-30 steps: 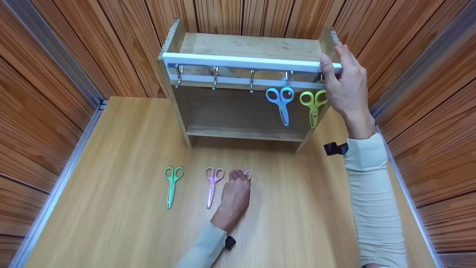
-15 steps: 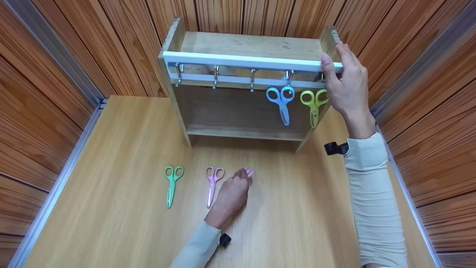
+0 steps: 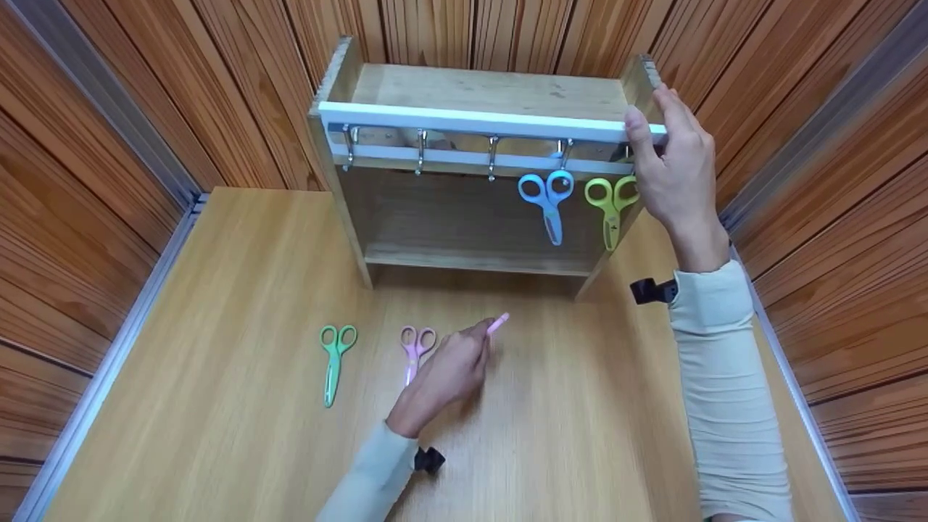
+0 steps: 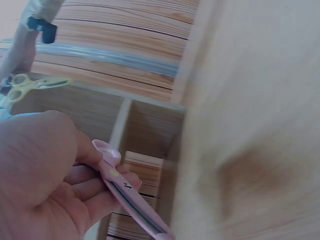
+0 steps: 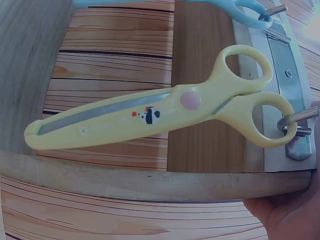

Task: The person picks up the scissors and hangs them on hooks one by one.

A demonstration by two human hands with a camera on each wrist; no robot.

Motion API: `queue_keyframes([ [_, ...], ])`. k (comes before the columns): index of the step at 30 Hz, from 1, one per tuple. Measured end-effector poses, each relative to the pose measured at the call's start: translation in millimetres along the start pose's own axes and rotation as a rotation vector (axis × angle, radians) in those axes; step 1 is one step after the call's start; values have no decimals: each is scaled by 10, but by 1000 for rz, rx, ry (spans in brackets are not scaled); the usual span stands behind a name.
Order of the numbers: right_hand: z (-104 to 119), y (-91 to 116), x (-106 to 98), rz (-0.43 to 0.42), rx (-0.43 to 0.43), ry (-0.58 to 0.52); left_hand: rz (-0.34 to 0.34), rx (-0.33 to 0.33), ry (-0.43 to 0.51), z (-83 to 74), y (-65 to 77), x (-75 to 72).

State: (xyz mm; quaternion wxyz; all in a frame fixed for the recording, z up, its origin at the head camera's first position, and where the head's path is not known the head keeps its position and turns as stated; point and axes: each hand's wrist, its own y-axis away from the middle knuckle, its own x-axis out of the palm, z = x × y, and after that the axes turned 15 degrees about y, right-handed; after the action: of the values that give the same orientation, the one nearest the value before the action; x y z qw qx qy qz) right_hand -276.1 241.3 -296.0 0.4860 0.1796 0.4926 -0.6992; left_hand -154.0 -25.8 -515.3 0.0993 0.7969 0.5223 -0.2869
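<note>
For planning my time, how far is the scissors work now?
Done: blue scissors and yellow scissors hang from hooks. In hand: pink scissors, held by the left hand; the right hand touches the rack. Probably left: green scissors and other pink scissors on the table.

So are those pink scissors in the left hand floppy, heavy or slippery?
Probably stiff, not floppy: the pink scissors stick out straight from the left hand without drooping. They're likely light, since that one hand's pinch holds them up. Maybe a bit slippery too, because their surface looks smooth.
</note>
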Motion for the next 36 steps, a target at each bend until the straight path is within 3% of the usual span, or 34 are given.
queue_keyframes([
  [6,-3,2,-22,10,17,16,10,10,118,-174,-39,-140],
  [11,-3,9,-9,25,26,22,12,63,215,-310,-36,-250],
  [22,-9,17,4,22,29,10,-29,172,289,-532,-98,-562],
  [28,-22,20,20,-2,6,5,-81,272,309,-573,-163,-714],
  [36,-2,7,4,-1,8,-1,-138,295,389,-678,-229,-954],
])
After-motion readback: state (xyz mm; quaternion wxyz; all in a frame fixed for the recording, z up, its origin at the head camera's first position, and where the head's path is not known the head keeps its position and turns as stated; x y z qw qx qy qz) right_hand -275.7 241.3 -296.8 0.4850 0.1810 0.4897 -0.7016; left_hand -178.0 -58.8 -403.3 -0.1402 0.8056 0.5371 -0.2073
